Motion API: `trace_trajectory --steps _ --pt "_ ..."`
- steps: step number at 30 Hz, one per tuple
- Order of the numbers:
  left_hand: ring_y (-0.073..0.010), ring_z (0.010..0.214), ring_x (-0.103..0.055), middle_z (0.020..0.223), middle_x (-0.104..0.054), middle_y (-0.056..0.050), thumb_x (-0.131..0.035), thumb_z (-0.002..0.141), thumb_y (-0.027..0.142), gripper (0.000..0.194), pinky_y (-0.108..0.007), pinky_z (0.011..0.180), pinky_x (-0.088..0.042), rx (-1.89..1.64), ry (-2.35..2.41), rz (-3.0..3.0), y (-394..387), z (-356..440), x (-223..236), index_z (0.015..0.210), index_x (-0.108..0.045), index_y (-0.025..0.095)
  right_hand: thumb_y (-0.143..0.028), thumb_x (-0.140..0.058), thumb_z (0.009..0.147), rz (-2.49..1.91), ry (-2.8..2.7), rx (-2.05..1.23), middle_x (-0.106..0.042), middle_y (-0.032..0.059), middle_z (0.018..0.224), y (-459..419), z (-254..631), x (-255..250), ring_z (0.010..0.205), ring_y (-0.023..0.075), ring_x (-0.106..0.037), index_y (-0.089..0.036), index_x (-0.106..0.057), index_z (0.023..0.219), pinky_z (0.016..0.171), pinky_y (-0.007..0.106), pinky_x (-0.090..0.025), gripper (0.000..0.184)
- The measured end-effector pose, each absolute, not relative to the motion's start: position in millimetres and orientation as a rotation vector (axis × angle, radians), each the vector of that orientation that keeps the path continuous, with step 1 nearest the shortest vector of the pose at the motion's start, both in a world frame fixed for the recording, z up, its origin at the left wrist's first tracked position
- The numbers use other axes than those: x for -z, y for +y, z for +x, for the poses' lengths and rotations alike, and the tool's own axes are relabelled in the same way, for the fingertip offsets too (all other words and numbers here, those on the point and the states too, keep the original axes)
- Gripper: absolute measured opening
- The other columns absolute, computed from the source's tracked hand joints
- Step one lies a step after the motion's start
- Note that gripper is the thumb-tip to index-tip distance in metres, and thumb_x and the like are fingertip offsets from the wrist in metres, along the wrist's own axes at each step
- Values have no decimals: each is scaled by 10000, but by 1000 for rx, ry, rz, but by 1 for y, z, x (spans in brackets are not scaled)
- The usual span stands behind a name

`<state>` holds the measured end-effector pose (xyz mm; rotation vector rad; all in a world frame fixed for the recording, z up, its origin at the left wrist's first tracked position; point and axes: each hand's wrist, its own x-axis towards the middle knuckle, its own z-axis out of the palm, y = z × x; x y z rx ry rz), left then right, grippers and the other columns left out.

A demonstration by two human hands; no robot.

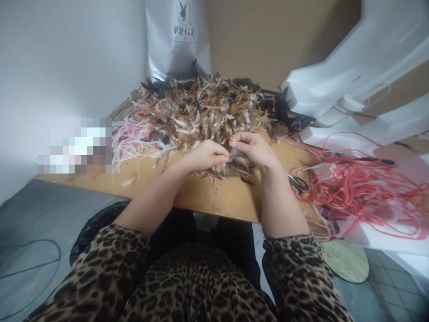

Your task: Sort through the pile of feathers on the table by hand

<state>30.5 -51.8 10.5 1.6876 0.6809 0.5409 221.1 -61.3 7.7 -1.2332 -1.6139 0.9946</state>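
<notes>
My left hand and my right hand meet over the front of a large feather pile. Both hands are closed in a pinch, thumbs against fingertips, almost touching each other. A small pale wisp shows between the fingertips, too blurred to name. The feathers are brown, white and black, heaped on a tan tabletop. Loose feathers lie just under and beside my hands. Scissors with dark handles rest to the right of my right forearm.
Tangled pink-red cords cover the right side. Pink and white strands lie left of the feathers. A silver bag stands behind the pile. White angular panels rise at the back right. A blurred patch hides the table's left end.
</notes>
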Motion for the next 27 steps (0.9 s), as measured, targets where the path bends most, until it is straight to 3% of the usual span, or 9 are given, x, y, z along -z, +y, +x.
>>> trace_trajectory --steps 2,6,10,17,27 --pt "-70 427 -579 498 -625 -22 -663 809 175 203 -146 444 -447 -608 636 1635 -51 30 -11 619 -682 108 -438 -784 642 -1132 -1392 -1218 -596 -16 646 -58 221 -4 577 108 -496 -173 -616 716 599 275 -422 322" --pt "-41 412 -541 528 -630 -5 -746 765 297 235 -132 425 -418 -922 631 1313 -40 32 -3 638 -678 112 -473 -850 567 -955 -1205 -1332 -597 -32 625 -53 203 6 573 87 -510 -172 -599 702 601 242 -428 415" --pt "-32 414 -533 578 -655 6 -791 712 259 187 -124 403 -392 -979 694 1073 -32 35 3 752 -698 103 -469 -801 656 -1006 -1180 -1073 -592 -38 671 -53 190 12 597 84 -494 -177 -607 738 636 247 -425 360" --pt "-39 404 -537 547 -637 -9 -758 735 180 157 -125 396 -391 -977 763 983 -34 37 0 671 -657 78 -325 -633 844 -964 -1582 -308 -602 22 828 -59 182 12 835 160 -565 -200 -577 732 823 343 -456 177" --pt "-48 413 -547 561 -640 -11 -752 736 207 163 -137 407 -396 -1014 817 1027 -33 40 8 686 -658 83 -264 -627 852 -979 -1575 -314 -616 19 806 -56 181 18 805 161 -577 -194 -605 752 797 342 -463 125"
